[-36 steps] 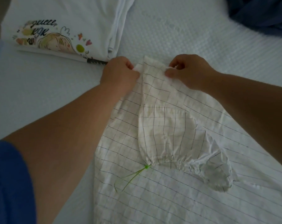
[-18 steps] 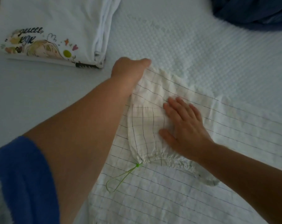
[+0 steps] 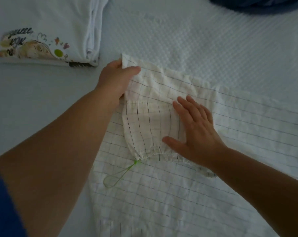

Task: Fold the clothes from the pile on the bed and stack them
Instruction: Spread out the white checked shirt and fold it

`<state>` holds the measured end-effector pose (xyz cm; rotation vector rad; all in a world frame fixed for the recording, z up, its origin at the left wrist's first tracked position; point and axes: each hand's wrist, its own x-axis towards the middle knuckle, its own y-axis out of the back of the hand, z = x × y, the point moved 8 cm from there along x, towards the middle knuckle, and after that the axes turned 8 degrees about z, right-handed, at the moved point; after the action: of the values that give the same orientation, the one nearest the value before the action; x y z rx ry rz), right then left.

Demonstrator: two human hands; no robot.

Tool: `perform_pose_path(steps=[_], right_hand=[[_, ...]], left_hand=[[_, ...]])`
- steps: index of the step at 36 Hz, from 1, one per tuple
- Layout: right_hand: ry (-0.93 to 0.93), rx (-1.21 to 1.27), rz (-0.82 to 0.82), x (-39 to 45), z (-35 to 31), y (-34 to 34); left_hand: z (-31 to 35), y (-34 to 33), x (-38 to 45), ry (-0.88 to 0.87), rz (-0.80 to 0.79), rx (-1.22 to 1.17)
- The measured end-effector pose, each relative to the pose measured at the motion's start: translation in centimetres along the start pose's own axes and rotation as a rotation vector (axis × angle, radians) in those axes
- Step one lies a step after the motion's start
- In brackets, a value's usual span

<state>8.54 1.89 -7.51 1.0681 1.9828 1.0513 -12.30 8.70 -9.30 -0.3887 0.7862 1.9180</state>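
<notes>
— Head view: where's the garment?
— The checked top lies spread on the bed. The left hand pinches its sleeve corner; the right hand presses it, fingers straight.

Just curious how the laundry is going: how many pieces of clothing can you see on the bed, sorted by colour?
White with grid lines: 1, the checked garment under both hands.
White, folded, the top one printed: at least 1, the folded stack; its layers cannot be counted.
Dark blue: 1, the dark blue heap.
Total: at least 3.
</notes>
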Motion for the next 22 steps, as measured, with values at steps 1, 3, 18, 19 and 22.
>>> perform_pose_path(steps=[1, 3, 18, 19, 22], right_hand=[[0.008, 0.004, -0.007, -0.8, -0.3, 0.1], [0.024, 0.001, -0.066, -2.9, -0.9, -0.1], [0.035, -0.073, -0.047, -8.7, 0.9, -0.8], [0.048, -0.061, -0.074, -8.9, 1.0, -1.0], [0.076, -0.032, -0.115, -10.0, 1.3, -0.9]], left_hand=[[-0.4, 0.3, -0.9, -0.003, 0.002, 0.023], [-1.6, 1.2, -2.6, 0.011, 0.030, 0.122], [-5.9, 2.9, -7.9, -0.015, 0.220, 0.351], [-6.2, 3.0, -8.2, -0.038, 0.246, 0.442], [-6.9, 3.5, -9.5, -0.035, 0.318, 0.550]])
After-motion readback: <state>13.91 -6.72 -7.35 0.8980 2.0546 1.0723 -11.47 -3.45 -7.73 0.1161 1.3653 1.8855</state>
